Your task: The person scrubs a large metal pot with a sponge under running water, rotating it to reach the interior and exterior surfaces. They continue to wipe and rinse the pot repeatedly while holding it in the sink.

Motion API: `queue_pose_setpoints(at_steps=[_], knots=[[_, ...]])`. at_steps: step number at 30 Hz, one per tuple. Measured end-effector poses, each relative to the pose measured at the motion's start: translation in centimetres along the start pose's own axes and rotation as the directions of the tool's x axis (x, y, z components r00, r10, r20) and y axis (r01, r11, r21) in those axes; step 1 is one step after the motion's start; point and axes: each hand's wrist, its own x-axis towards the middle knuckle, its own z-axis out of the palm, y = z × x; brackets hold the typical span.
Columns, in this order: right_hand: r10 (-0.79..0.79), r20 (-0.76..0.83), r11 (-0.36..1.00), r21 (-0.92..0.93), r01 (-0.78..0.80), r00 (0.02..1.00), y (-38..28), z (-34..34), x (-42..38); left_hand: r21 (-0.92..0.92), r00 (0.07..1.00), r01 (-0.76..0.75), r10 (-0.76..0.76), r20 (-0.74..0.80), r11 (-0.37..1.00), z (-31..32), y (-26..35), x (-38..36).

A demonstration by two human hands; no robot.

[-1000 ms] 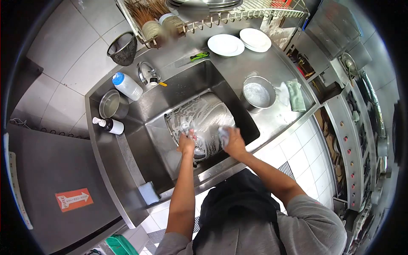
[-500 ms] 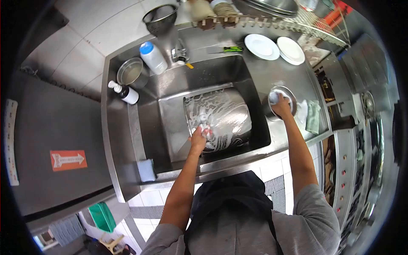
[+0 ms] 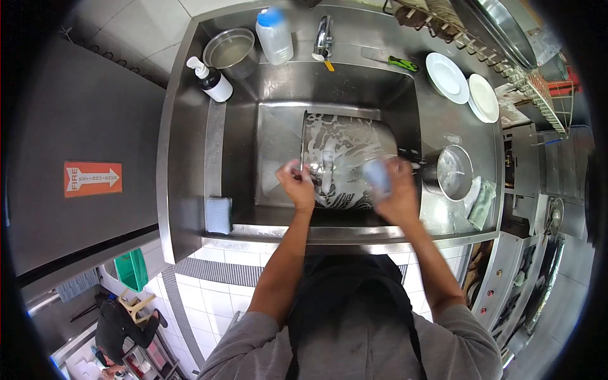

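A steel sink [image 3: 240,164] holds a big pot [image 3: 345,158] lying on its side, streaked with suds. The left hand [image 3: 297,183] is closed around the pot's handle near the rim. The right hand [image 3: 396,193] is clenched on a pale sponge [image 3: 378,174] pressed against the pot's soapy side. A small pan [image 3: 453,172] sits on the counter just right of the sink, a cloth [image 3: 481,201] beside it. Two plates [image 3: 465,85] lie farther back.
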Motion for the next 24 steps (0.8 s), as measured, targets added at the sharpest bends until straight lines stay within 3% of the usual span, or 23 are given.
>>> queue_pose_setpoints(at_steps=[2, 3, 4, 5, 8, 10, 12, 13, 14, 17, 19, 22, 24], knots=[[-0.039, 0.058, 0.986, 0.162, 0.03, 0.998, -1.4, 6.7, -1.4, 0.025, 0.998, 0.052, -0.05, -0.043, 0.998, 0.8, -1.7, 1.7], [-0.132, 0.063, 0.987, 0.099, 0.126, 0.989, -1.4, 9.9, -1.6, 0.15, 0.903, 0.229, -0.267, 0.336, 0.962, 0.9, -2.8, 2.9], [-0.222, 0.072, 0.975, 0.038, 0.219, 0.973, -1.1, 12.1, -1.8, 0.326, 0.624, 0.333, -0.466, 0.627, 0.885, 1.0, -3.9, 3.3], [-0.228, 0.075, 0.973, 0.039, 0.226, 0.971, -0.6, 13.2, -1.0, 0.119, 0.658, 0.379, -0.358, 0.662, 0.918, 1.5, -5.7, 2.7], [-0.181, 0.136, 0.978, -0.084, 0.193, 0.974, 0.5, 14.9, 4.3, 0.011, 0.657, 0.353, -0.257, 0.708, 0.935, 1.5, -6.4, 2.6], [0.245, 0.063, 0.969, 0.01, -0.246, 0.967, -0.5, 13.6, 7.2, 0.064, 0.652, 0.345, -0.288, 0.702, 0.937, 0.9, -6.9, 1.6], [0.172, 0.002, 0.984, -0.05, -0.171, 0.985, -0.4, 15.1, 2.9, 0.096, 0.604, 0.424, -0.36, 0.711, 0.9, 1.8, -6.1, 2.9], [0.022, 0.061, 0.997, -0.073, -0.017, 0.998, -0.5, 14.9, -0.1, 0.052, 0.729, 0.276, -0.245, 0.639, 0.96, 1.9, -4.9, 3.2], [-0.115, 0.137, 0.988, -0.085, 0.127, 0.984, -0.3, 14.9, -2.0, 0.046, 0.73, 0.287, -0.25, 0.636, 0.957, 2.0, -5.0, 3.3], [-0.233, 0.11, 0.959, -0.137, 0.247, 0.966, 1.0, 16.3, -1.8, 0.003, 0.682, 0.339, -0.248, 0.688, 0.941, 2.5, -6.6, 2.8], [0.012, 0.047, 0.99, -0.143, -0.005, 0.999, -0.8, 15.4, 3.3, -0.073, 0.762, 0.229, -0.132, 0.634, 0.971, 3.7, -9.6, 1.4], [0.003, 0.021, 0.999, -0.054, -0.002, 1.0, 2.1, 15.9, 9.1, 0.081, 0.805, 0.163, -0.18, 0.565, 0.983, 1.8, -4.8, 2.6], [-0.342, 0.122, 0.924, -0.138, 0.357, 0.932, 2.6, 14.8, 10.3, 0.054, 0.809, 0.153, -0.157, 0.566, 0.987, 1.5, -4.5, 3.0]])
